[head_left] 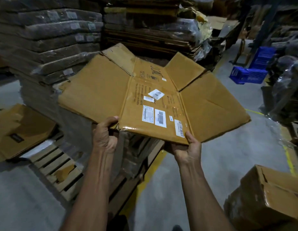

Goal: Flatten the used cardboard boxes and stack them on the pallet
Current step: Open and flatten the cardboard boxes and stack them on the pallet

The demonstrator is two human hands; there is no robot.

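Observation:
A flattened brown cardboard box [154,97] with white labels and spread flaps hangs nearly level in front of me. My left hand [105,132] grips its near edge at the left, thumb on top. At the right end of that edge my right hand [189,145] holds it, thumb on top and fingers underneath. Below the box stands a tall stack of flattened cardboard [75,117] on a wooden pallet [56,165]. The top of that stack is hidden by the box.
A flattened box [20,130] lies on the pallet at the left. An unflattened box [268,197] sits on the floor at the lower right. Wrapped cardboard stacks [48,30] rise behind. Blue crates [249,74] stand at the right, and yellow floor lines [143,184] run past the pallet.

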